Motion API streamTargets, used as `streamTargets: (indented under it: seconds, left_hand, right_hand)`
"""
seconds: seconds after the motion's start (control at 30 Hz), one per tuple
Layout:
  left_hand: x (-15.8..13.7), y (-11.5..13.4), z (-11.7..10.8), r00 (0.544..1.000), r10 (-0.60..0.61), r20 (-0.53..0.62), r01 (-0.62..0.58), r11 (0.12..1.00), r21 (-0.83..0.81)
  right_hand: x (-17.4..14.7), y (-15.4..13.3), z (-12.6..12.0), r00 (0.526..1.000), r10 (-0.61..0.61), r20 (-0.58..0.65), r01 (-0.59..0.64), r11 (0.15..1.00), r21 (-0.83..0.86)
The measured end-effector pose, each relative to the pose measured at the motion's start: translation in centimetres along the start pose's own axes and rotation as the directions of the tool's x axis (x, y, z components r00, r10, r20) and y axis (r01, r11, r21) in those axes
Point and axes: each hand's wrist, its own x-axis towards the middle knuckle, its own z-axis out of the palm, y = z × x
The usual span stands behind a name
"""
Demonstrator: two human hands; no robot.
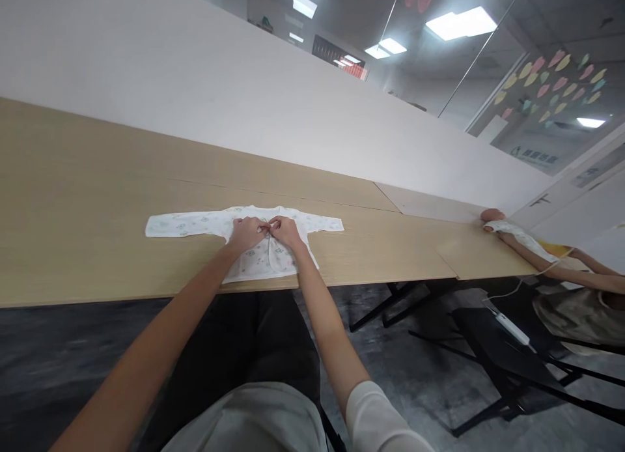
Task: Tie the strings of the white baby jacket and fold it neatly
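Note:
A small white baby shirt [254, 263] with a pale printed pattern lies flat on the wooden table, both sleeves spread out to the sides. My left hand [248, 233] and my right hand [285, 230] meet at the upper middle of its front. The fingers of both are pinched together on the cloth along the front opening, fingertips nearly touching. Whether a fastener is between them is too small to make out. The shirt's lower hem lies close to the table's near edge.
The long table [97, 191] runs along a white wall [244, 100] with glass above. At the far right another person's arms [537, 253] reach over a doll [493, 216] in white cloth. Black folding chairs [502, 348] stand there, one bearing a white power strip [512, 328].

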Motion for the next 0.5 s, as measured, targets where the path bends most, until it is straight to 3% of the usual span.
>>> streamTargets:
  seconds: [0.27, 0.5]
  left_hand:
    - [-0.29, -0.11, 0.24, 1.000, 0.020, -0.022, -0.020, 1.000, -0.004]
    - [-0.22, 0.04, 0.22, 1.000, 0.019, 0.003, -0.019, 0.999, 0.028]
  right_hand:
    - [-0.24, 0.40, -0.32, 0.993, 0.114, -0.014, -0.110, 0.983, 0.145]
    - [-0.53, 0.06, -0.35, 0.995, 0.096, -0.009, -0.094, 0.985, 0.142]
